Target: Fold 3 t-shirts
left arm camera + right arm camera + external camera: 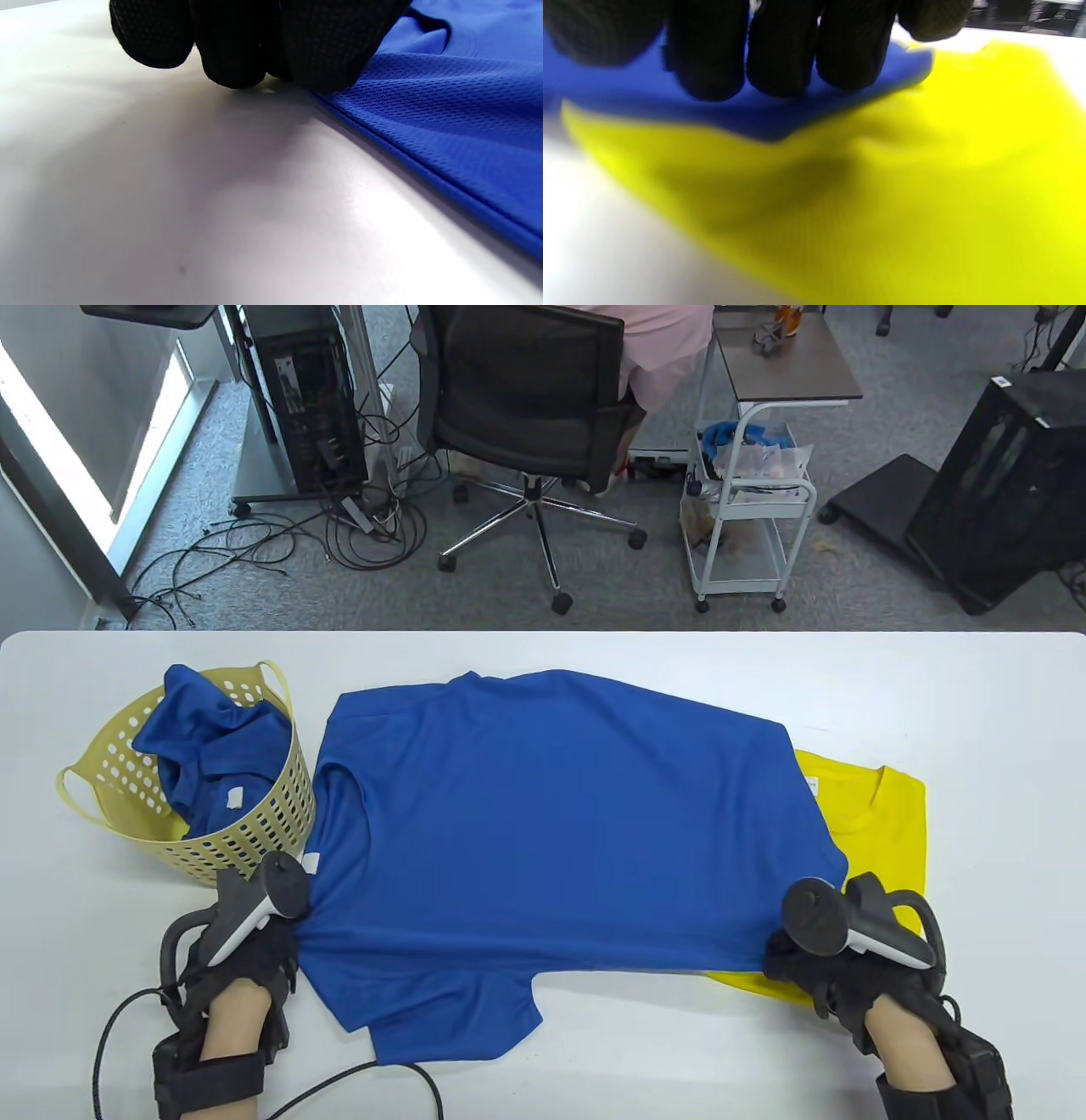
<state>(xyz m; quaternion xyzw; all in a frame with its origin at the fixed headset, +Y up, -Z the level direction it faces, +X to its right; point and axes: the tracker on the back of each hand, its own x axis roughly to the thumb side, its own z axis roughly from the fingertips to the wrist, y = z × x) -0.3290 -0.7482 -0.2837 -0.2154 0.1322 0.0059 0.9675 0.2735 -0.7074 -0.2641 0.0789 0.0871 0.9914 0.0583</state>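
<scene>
Blue t-shirt (560, 831) lies spread flat mid-table, neck toward the far edge, one sleeve sticking out toward the near edge. Left hand (246, 959) has fingers (237, 42) curled down on the shirt's left near corner, gripping the hem – seam edge shows in the left wrist view. Right hand (831, 959) grips the right near corner, fingers (780, 55) closed over blue cloth. That side overlaps a folded yellow t-shirt (874, 823). Basket (254, 848) touches the shirt's left edge, with another blue t-shirt (212, 746) bunched inside. Bare table (1001, 712) on the far right – also a strip along the near edge.
</scene>
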